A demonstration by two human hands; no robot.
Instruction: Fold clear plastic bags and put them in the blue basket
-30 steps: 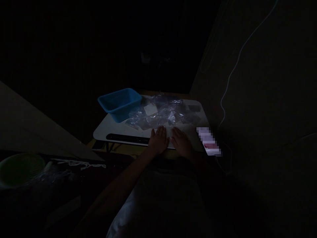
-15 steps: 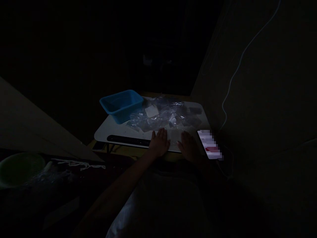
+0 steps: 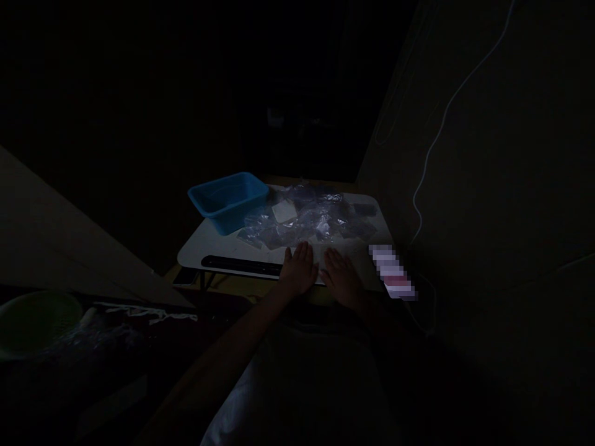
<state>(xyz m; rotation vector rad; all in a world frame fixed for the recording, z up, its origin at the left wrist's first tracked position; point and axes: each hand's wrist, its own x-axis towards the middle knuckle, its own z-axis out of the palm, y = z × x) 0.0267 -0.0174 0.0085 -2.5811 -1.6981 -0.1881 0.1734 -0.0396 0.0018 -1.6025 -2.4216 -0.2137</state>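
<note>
My left hand (image 3: 299, 271) lies flat near the front edge of a small white table (image 3: 237, 249), fingers stretched out and pointing forward. Close beside it, to the right, my right hand (image 3: 341, 279) also rests flat with its fingers extended. A faint clear plastic piece seems to lie by the right hand, but the dark hides its outline. Just beyond the fingertips spreads a pile of crumpled clear plastic bags (image 3: 307, 226). Among them sits a pale, squarish flat piece (image 3: 284, 211) whose kind I cannot make out.
A blue plastic basin (image 3: 227, 207) stands at the table's back left. By the right edge lies a lit phone (image 3: 392, 271), and a white cable (image 3: 430, 148) hangs along the wall. A green basket (image 3: 39, 322) is at the lower left. The room is very dark.
My right hand has slid left, nearer to my left hand, covering the spot where a pale square showed through clear plastic. My left hand stays in about the same place.
</note>
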